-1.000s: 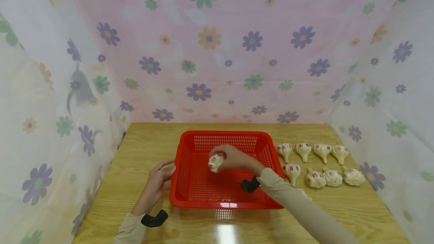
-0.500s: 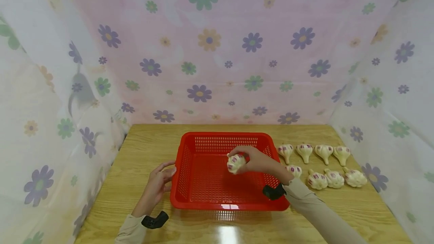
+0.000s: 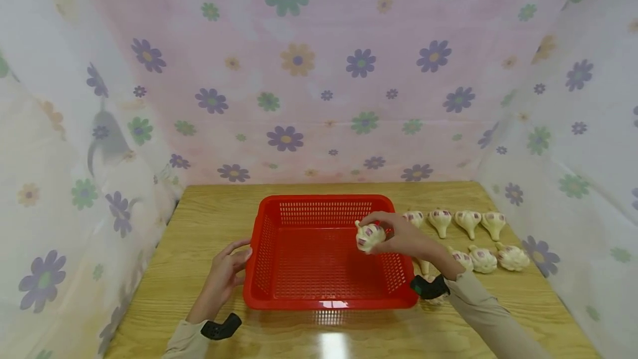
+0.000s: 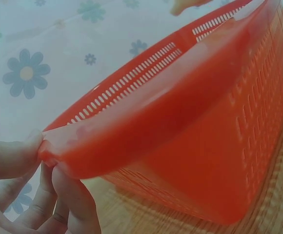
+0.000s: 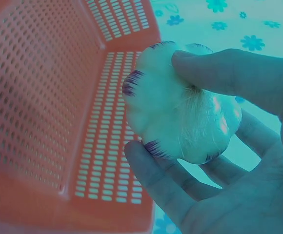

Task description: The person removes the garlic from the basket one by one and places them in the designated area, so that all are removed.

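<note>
A red plastic basket (image 3: pixel 319 262) with slotted walls stands on the table, nothing lying in it. My left hand (image 3: pixel 222 276) pinches its left rim between thumb and fingers; the left wrist view shows the thumb (image 4: pixel 17 158) on top of the rim and fingers beneath. Over the basket's right part, my right hand (image 3: pixel 406 237) holds a garlic bulb (image 3: pixel 370 237), cream with purple patches. In the right wrist view thumb and fingers grip this garlic bulb (image 5: pixel 175 107) from both sides, its root end facing the camera.
Several garlic bulbs lie in rows right of the basket, among them a back-row bulb (image 3: pixel 467 221) and a front-row bulb (image 3: pixel 512 257). My right forearm partly covers some. The wooden table (image 3: pixel 199 209) is enclosed by flowered cloth (image 3: pixel 319 71).
My right hand has moved to the right with the garlic bulb, from the basket's middle to near its right wall. The left hand stays on the left rim. The head view has shifted slightly.
</note>
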A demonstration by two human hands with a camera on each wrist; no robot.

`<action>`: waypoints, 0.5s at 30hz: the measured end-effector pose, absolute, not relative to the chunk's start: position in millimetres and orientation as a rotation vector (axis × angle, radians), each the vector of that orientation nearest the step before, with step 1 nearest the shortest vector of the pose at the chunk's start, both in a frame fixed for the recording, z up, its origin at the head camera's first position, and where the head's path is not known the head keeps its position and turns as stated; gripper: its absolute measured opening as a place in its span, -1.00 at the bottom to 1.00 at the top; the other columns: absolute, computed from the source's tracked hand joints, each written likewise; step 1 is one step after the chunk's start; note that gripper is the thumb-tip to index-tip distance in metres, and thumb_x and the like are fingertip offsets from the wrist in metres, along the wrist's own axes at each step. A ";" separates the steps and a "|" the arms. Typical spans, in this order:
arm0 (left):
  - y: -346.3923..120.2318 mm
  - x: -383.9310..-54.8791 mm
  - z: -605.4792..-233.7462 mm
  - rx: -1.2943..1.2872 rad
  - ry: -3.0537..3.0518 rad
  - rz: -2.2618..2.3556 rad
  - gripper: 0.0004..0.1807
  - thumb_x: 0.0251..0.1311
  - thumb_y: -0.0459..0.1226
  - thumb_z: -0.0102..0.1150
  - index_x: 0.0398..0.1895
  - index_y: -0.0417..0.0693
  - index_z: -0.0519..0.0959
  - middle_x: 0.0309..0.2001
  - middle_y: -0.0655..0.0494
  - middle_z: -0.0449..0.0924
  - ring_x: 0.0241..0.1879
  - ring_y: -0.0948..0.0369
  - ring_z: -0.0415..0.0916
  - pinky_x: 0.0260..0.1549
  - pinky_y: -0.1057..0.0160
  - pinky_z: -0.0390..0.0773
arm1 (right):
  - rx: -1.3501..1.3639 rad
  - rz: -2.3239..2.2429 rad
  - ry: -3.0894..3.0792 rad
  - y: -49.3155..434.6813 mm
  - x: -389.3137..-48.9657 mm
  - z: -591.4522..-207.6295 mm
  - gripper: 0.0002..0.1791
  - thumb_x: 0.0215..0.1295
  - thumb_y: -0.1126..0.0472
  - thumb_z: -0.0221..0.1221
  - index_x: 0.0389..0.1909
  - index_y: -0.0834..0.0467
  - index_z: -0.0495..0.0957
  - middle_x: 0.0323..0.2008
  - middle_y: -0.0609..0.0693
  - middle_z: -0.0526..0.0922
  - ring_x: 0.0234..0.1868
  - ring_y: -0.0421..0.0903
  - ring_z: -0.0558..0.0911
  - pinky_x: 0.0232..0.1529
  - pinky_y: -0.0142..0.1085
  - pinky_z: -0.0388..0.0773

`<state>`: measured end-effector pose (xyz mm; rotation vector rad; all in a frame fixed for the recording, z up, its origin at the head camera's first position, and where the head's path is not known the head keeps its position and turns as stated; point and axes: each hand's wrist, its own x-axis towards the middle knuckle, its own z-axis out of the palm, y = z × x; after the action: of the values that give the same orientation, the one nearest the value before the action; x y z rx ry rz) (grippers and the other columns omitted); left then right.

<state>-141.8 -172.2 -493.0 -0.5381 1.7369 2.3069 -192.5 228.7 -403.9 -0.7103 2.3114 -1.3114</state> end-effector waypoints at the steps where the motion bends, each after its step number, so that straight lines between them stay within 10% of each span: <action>1: -172.6 -141.9 -493.5 -0.540 1.738 2.305 -0.50 0.17 -0.26 0.20 0.21 -0.09 0.40 -0.18 0.03 0.62 -0.23 0.10 0.57 -0.35 0.02 0.61 | -0.713 -1.310 2.315 231.2 -192.1 -402.9 -0.48 0.07 0.26 0.37 0.08 0.08 0.46 0.02 0.13 0.42 -0.23 0.07 0.54 -0.27 -0.12 0.60; 15: -172.0 -143.0 -491.0 -0.531 1.740 2.274 -0.47 0.17 -0.25 0.21 0.23 -0.08 0.39 -0.15 0.02 0.61 -0.19 0.07 0.57 -0.28 0.02 0.61 | -0.716 -1.274 2.400 264.5 -180.8 -393.0 -0.48 0.10 0.20 0.36 0.11 0.07 0.45 0.07 0.15 0.45 -0.26 -0.01 0.55 -0.34 -0.20 0.59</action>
<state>-143.0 -172.0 -491.0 -0.5312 1.7402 2.2740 -180.8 264.5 -393.0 -0.7159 2.4003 -1.2745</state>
